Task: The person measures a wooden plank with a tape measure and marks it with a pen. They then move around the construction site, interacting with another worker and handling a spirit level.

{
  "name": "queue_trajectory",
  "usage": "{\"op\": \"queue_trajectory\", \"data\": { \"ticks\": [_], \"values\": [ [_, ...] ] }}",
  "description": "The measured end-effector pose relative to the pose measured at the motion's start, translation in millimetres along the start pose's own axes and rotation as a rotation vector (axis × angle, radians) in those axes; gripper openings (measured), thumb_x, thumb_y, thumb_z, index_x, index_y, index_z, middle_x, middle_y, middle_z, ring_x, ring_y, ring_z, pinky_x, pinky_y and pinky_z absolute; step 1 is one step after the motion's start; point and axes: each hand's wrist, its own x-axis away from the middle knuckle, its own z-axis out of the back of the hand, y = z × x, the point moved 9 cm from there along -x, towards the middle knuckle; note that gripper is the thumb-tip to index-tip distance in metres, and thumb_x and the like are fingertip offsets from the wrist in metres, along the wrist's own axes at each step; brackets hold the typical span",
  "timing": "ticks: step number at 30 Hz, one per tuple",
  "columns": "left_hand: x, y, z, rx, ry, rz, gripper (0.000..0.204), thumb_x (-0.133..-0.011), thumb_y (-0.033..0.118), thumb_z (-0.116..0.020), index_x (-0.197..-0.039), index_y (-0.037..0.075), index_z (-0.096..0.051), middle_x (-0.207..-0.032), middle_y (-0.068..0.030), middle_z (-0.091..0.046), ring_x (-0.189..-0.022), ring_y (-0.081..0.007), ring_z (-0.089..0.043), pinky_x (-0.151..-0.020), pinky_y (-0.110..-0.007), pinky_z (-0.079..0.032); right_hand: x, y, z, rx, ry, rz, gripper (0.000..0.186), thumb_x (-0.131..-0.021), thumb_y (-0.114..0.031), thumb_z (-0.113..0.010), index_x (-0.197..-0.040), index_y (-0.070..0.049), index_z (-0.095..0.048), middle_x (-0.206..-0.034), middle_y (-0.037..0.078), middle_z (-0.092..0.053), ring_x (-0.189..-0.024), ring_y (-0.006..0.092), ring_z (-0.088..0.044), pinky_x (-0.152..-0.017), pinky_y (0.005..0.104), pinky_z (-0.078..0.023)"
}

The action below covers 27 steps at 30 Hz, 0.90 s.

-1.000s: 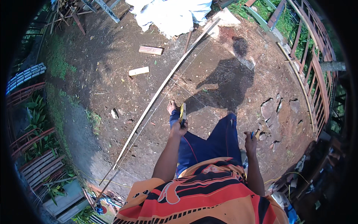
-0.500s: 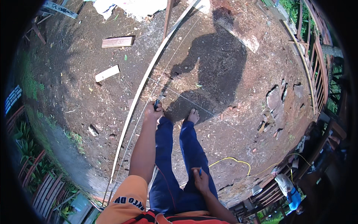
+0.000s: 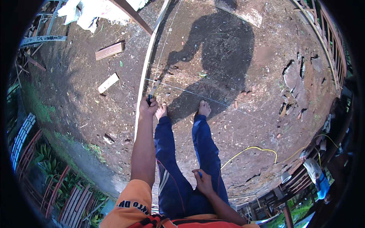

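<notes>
My left hand (image 3: 148, 106) is closed round the black handle of a long, narrow tool (image 3: 153, 89); its pale, blade-like part points away from me, but its exact kind is unclear. Beside that hand, on its left, runs a long pale wooden strip (image 3: 141, 86). Two thin string lines stretch over the soil, and the white cross string (image 3: 190, 92) passes close to the tool's far end. Resting by my right thigh, my right hand (image 3: 205, 183) is closed on a small blue object (image 3: 200, 174), perhaps a pen, mostly hidden by the fingers.
Two short wood blocks (image 3: 109, 51) (image 3: 108, 83) lie left of the strip. A reddish post (image 3: 133, 16) leans across the top, near white sheeting (image 3: 104, 13). Broken slabs (image 3: 292, 78) and a yellow hose (image 3: 253, 148) are at right. My bare feet (image 3: 204, 108) stand on the soil.
My view has shifted, so the ground's things sit elsewhere in the picture. My left hand has moved nearer the wooden strip with the tool still in it; my right hand stays by my thigh.
</notes>
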Motion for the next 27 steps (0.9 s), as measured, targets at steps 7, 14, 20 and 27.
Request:
{"op": "queue_trajectory", "data": {
  "ticks": [7, 14, 20, 27],
  "values": [
    [-14, 8, 13, -0.077, -0.005, -0.053, 0.016, -0.097, 0.012, -0.041, -0.096, -0.003, -0.048, -0.07, -0.009, -0.049, -0.051, -0.0132, -0.043, -0.037, -0.024, -0.03, 0, 29, -27, -0.028, 0.023, 0.003, 0.029, -0.104, -0.031, -0.056, -0.108, -0.006, -0.071, -0.06, 0.011, -0.057, -0.052, 0.0164, -0.055, -0.053, 0.0363, -0.042],
    [-55, 39, 20, -0.201, -0.029, 0.017, 0.023, -0.104, 0.017, -0.038, -0.108, -0.003, -0.049, -0.067, -0.0031, -0.041, -0.05, -0.0085, -0.038, -0.036, -0.021, -0.027, 0, 34, -32, 0.018, -0.013, 0.012, 0.035, -0.104, -0.039, -0.052, -0.105, -0.006, -0.063, -0.075, 0.022, -0.066, -0.077, 0.0439, -0.066, -0.069, 0.0519, -0.05],
    [-83, 54, 35, -0.175, -0.105, 0.133, 0.019, -0.1, 0.008, -0.041, -0.11, -0.007, -0.047, -0.069, -0.0048, -0.039, -0.05, -0.0089, -0.035, -0.037, -0.022, -0.026, -72, -31, -20, 0.181, 0.01, 0.171, 0.029, -0.102, -0.035, -0.051, -0.105, -0.009, -0.062, -0.085, 0.02, -0.067, -0.085, 0.0415, -0.067, -0.075, 0.0547, -0.049],
    [-67, 39, 45, -0.199, -0.103, 0.227, 0.018, -0.1, 0.011, -0.044, -0.106, -0.006, -0.048, -0.07, -0.0041, -0.038, -0.05, -0.0091, -0.034, -0.038, -0.021, -0.025, -243, -193, -37, 0.29, 0.029, 0.341, 0.037, -0.086, -0.021, -0.063, -0.118, -0.005, -0.068, -0.097, 0.023, -0.071, -0.094, 0.039, -0.07, -0.079, 0.049, -0.055]
  ]
}}
